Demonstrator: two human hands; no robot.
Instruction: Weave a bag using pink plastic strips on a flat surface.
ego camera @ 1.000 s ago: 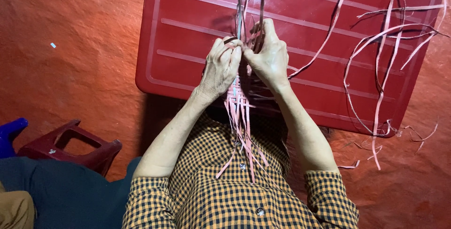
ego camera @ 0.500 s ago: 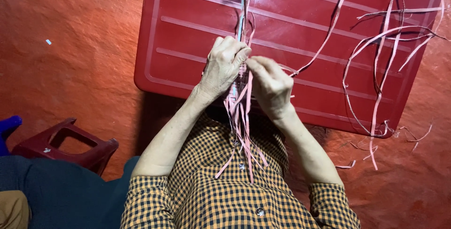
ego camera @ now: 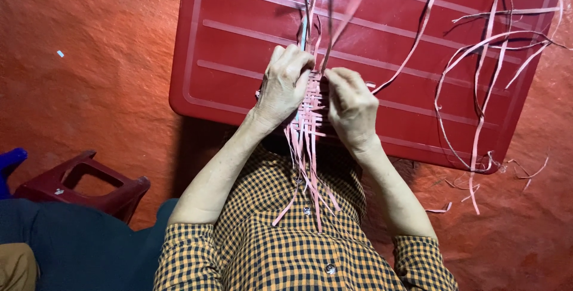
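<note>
- Red floor covering fills the frame around a low red plastic table, as I watch through the head camera.
- At centre, my left hand and right hand close on a woven pink strip panel, fingers curled and pinching its two sides just above the table's near edge.
- Loose tails hang toward 6 o'clock over the checked shirt; upright ends rise toward 12 o'clock.
- I judge the strips light, thin and springy, likely to slip or kink; the woven middle looks the firmest hold.
- Spare pink strips sprawl at 2 o'clock, spilling off the table edge.
- A dark red stool sits at 8 o'clock, well apart; open room lies at 10 o'clock.
</note>
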